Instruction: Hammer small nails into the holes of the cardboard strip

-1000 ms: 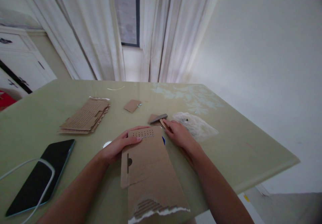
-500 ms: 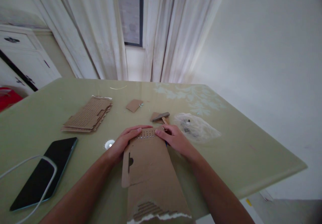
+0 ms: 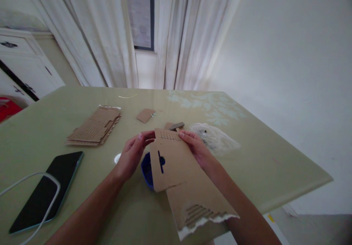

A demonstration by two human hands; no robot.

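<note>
The right hand [image 3: 195, 144] grasps the perforated cardboard sheet [image 3: 180, 168] by its far right edge, thumb on top. The sheet stretches from those fingers toward the near side, above a blue container [image 3: 147, 173]. The left hand's [image 3: 131, 152] fingers reach the far left edge, thumb clear; whether they grip, I cannot tell. A hammer [image 3: 177, 126] lies just beyond.

Plain white wall [image 3: 288, 72]: dimly and evenly lit, darkening into the upper right corner.
Long off-white fabric curtains [image 3: 82, 28]: lit softly, leaning outward through wide-angle distortion.
Pale green glossy tabletop [image 3: 261, 153]: faintly sheened, shaded softly toward the near edge.
Flat torn brown cardboard piece [image 3: 178, 168]: slightly soft in fine detail.
</note>
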